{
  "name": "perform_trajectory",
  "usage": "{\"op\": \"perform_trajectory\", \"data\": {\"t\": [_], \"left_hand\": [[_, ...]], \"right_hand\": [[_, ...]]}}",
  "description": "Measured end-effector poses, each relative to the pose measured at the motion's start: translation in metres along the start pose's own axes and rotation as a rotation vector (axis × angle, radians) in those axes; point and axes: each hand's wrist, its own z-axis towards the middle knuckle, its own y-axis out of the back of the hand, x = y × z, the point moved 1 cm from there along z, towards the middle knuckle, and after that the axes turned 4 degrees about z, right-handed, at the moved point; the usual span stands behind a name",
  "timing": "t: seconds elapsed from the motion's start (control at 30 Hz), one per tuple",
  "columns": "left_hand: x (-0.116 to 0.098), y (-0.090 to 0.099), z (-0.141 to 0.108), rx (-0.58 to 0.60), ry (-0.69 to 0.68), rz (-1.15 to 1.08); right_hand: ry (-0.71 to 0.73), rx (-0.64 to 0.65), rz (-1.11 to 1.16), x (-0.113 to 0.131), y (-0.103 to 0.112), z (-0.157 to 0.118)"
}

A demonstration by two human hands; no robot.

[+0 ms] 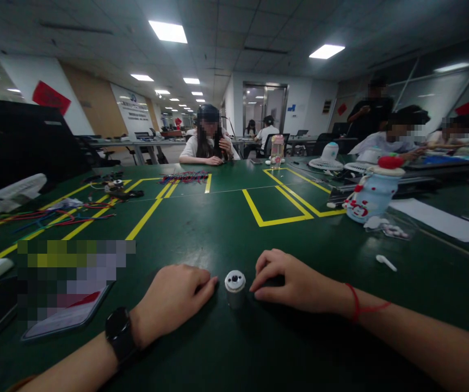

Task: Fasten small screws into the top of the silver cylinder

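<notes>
A small silver metal cylinder point(235, 296) stands upright on the green table point(202, 234). Its pale round top has a dark centre and small holes; it looks like a small motor. Just left of it, my left hand point(177, 299) rests on the table with the thumb stretched toward it, not gripping it. The outer fingers of that hand are hidden beneath it. On the right, my right hand point(289, 277) lies with loosely bent fingers, a gap between thumb and forefinger. Neither hand holds anything I can see.
Coloured wires point(75, 215) lie at left, near a clear plastic sleeve point(75, 316). To the right stand a blue bottle point(371, 196), a white earbud point(386, 263) and white paper point(442, 218). Yellow tape point(283, 222) marks the table. A person point(208, 141) sits across.
</notes>
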Motion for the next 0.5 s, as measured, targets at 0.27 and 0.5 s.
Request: {"op": "perform_trajectory", "data": {"t": [0.27,0.5], "left_hand": [[0.002,-0.001,0.000,-0.002,-0.002,-0.009],[0.003,-0.002,0.000,-0.007,-0.017,-0.024]], "right_hand": [[0.079,0.036,-0.105,-0.003,-0.001,-0.001],[-0.123,-0.150,0.332,-0.014,0.005,0.004]]}}
